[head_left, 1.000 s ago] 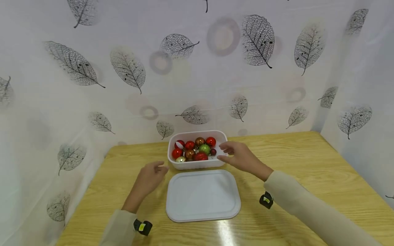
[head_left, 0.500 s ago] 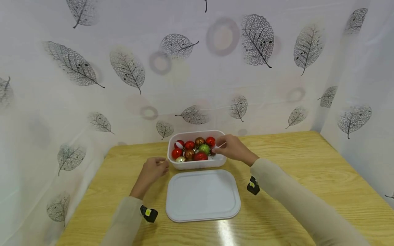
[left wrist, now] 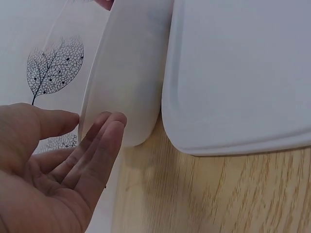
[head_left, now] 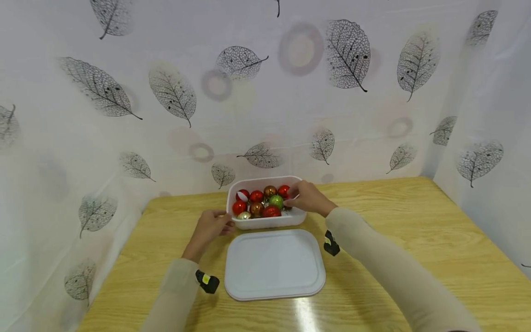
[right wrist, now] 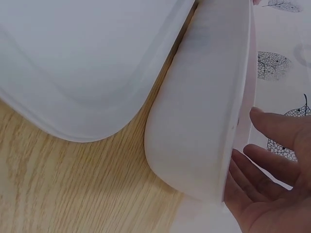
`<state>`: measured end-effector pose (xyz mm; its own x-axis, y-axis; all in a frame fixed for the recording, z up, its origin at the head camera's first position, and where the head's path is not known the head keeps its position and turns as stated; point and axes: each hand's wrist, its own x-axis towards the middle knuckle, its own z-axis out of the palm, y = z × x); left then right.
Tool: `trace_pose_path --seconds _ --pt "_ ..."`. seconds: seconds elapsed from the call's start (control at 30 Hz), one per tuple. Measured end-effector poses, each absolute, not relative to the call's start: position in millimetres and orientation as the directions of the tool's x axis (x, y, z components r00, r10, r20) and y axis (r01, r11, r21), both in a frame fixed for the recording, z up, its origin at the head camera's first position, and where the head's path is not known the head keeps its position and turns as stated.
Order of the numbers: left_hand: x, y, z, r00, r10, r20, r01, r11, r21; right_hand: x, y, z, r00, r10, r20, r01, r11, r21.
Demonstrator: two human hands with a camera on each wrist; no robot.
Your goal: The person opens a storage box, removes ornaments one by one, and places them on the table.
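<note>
A white plastic box [head_left: 269, 224] holds several Christmas baubles: a green one [head_left: 275, 201], a red-and-white striped one [head_left: 242, 196], a pale gold one [head_left: 244, 215], and red and copper ones. My left hand [head_left: 210, 227] is at the box's front left corner. In the left wrist view its thumb tip meets the rim and its loosely bent fingers lie by the outer wall [left wrist: 129, 73]. My right hand [head_left: 310, 198] reaches over the box's right end, fingertips beside the green bauble and partly covering a red one. In the right wrist view nothing shows between its spread thumb and fingers [right wrist: 274, 165].
A white lid [head_left: 275, 265] lies flat on the wooden table [head_left: 394, 221], just in front of the box. Behind the box hangs a pale leaf-print curtain [head_left: 265, 110], with more of it on both sides.
My right hand has moved left, from the box's right rim to above its right end. My left hand has come forward and right to the box's left corner. Box and lid have stayed put.
</note>
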<state>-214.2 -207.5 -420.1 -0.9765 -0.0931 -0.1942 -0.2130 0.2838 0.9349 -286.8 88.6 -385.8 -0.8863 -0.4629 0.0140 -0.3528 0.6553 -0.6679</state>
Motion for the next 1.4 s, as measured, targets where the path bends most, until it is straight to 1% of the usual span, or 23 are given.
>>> trace_pose_path --seconds 0.2,0.47,0.83,1.1,1.4 --pt "-219.0 -205.6 -421.9 -0.972 -0.122 -0.202 -0.228 0.273 0.935 -293.8 81.2 -388.8 -0.892 -0.452 0.017 -0.361 0.689 -0.629" --pt "-219.2 -203.6 -423.3 -0.97 -0.113 -0.214 -0.237 0.252 0.938 -299.5 71.9 -396.0 -0.891 -0.453 0.011 -0.383 0.739 -0.555" --pt "-217.5 -202.1 -422.5 -0.97 -0.122 -0.21 -0.234 0.244 0.941 -305.2 62.2 -407.0 -0.9 -0.436 -0.024 -0.377 0.804 -0.459" --pt "-216.5 -200.6 -422.1 -0.972 -0.13 -0.196 -0.221 0.222 0.95 -305.1 59.0 -408.3 -0.908 -0.417 -0.039 -0.358 0.821 -0.446" --pt "-217.9 -200.7 -425.0 -0.97 -0.132 -0.205 -0.23 0.22 0.948 -306.1 57.5 -414.3 -0.901 -0.433 0.003 -0.393 0.815 -0.426"
